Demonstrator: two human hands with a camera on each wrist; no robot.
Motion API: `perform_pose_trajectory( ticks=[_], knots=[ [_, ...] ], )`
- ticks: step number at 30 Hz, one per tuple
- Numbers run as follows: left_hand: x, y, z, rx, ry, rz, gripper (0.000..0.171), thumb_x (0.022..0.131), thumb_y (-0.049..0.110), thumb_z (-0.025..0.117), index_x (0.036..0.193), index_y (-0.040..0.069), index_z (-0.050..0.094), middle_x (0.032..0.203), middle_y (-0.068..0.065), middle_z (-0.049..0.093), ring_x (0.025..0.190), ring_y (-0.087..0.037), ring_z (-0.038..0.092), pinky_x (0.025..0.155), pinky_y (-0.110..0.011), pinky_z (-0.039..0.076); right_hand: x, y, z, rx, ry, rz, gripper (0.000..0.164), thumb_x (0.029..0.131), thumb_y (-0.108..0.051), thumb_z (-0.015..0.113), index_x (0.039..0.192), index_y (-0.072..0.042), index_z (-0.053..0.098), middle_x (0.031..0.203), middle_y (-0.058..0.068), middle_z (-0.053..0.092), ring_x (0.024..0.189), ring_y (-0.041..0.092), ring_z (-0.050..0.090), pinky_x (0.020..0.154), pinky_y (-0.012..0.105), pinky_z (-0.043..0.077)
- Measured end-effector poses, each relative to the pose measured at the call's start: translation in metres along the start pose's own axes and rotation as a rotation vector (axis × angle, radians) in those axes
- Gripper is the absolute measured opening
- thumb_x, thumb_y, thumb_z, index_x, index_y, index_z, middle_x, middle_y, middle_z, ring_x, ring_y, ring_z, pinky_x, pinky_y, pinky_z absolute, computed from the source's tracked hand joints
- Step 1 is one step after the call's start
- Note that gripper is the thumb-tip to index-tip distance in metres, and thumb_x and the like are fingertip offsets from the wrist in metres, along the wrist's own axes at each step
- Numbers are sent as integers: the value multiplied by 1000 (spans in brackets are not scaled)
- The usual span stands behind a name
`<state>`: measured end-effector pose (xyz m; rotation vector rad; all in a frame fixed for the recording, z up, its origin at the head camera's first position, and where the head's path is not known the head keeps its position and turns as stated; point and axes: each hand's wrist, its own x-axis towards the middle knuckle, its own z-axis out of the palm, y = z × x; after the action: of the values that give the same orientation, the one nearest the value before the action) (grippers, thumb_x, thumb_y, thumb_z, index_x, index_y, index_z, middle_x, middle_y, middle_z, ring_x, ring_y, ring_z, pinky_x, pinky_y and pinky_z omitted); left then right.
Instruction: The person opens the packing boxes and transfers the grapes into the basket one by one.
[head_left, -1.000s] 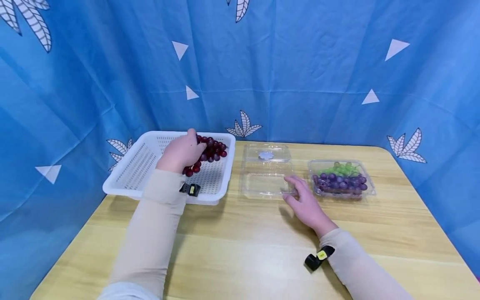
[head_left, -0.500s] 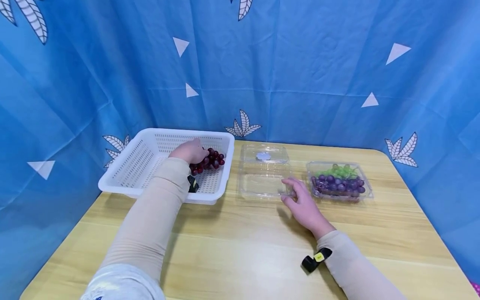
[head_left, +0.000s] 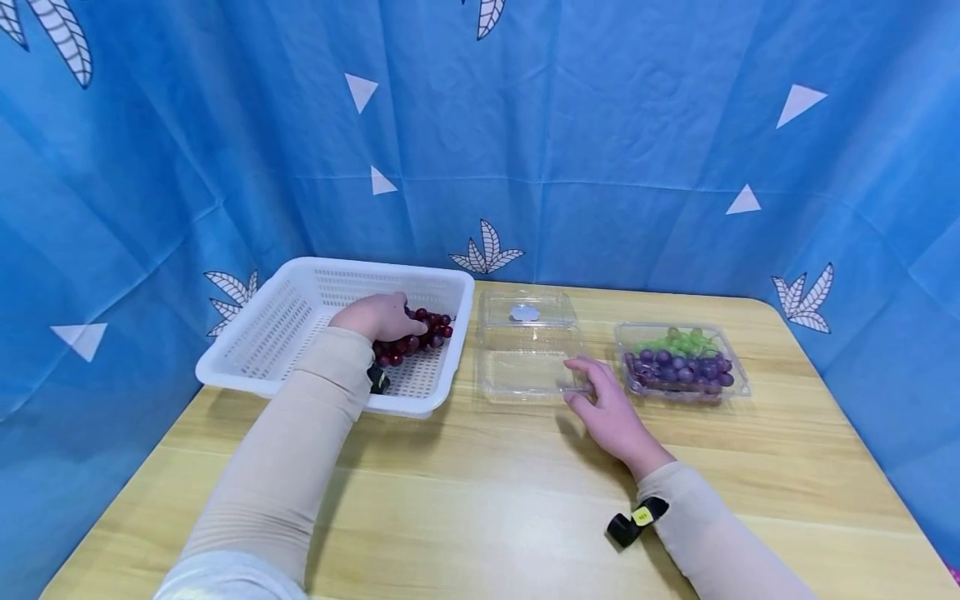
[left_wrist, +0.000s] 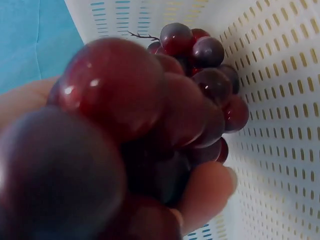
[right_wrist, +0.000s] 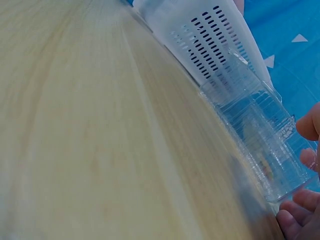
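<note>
Person wears | left sleeve [head_left: 273,467]: beige, creased | overlayer [head_left: 228,578]: pale | left camera [head_left: 378,380]: black | right sleeve [head_left: 723,533]: beige | right camera [head_left: 623,531]: black, yellow label [head_left: 642,516] | left hand [head_left: 375,317], right hand [head_left: 613,414]: bare

Red grapes: a bunch of round, glossy, dark red to purplish grapes [head_left: 412,342], tightly clustered, a thin dark stem poking out at one end.
Grapes' place: inside the right part of the white perforated plastic basket [head_left: 270,333], gripped by the left hand [head_left: 371,317].
Clear box: a transparent, hinged plastic container [head_left: 525,367], spread open, a small pale sticker on its far half.
Box's place: flat on the table, right of the basket; the right hand's [head_left: 611,417] fingers are at its right edge, contact unclear.
</note>
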<state>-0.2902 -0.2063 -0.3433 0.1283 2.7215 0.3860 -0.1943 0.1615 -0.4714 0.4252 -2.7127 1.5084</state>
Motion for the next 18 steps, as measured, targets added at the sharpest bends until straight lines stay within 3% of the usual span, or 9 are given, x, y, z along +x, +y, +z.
perform_pose_trajectory(
  ticks=[3,5,8,11,18],
  knots=[
    [-2,0,1,-41,-19,-8,68,97,40,63,148,0,42,144,-24,50,119,-39,58,101,-51,47,-1,1,0,4,2,-2,51,101,-27,60,149,-17,46,160,12,29,137,39,40,110,60,35],
    [-3,1,1,-87,-46,-33,58,98,38,65,141,2,48,134,-22,54,99,-37,66,84,-48,57,-1,2,-1,3,4,-5,51,101,-26,60,149,-17,46,160,12,30,137,39,40,109,60,35],
    [-3,1,1,-145,-83,-77,47,98,36,65,127,1,53,119,-20,56,72,-34,67,59,-40,59,-1,2,-1,-1,7,-5,51,101,-27,60,149,-18,46,159,11,31,135,38,42,108,61,35],
    [-3,1,0,-116,-86,-73,44,99,39,64,121,1,58,112,-18,59,69,-32,67,55,-37,57,-1,2,-1,-5,9,-4,51,101,-27,60,149,-18,46,159,11,31,132,37,44,107,61,36],
    [-5,0,0,9,-46,-32,39,99,44,60,105,6,64,90,-12,60,79,-28,62,64,-39,53,0,2,-1,-14,14,-4,56,100,-28,61,153,-18,43,162,11,28,127,37,48,105,63,37]
  ],
)
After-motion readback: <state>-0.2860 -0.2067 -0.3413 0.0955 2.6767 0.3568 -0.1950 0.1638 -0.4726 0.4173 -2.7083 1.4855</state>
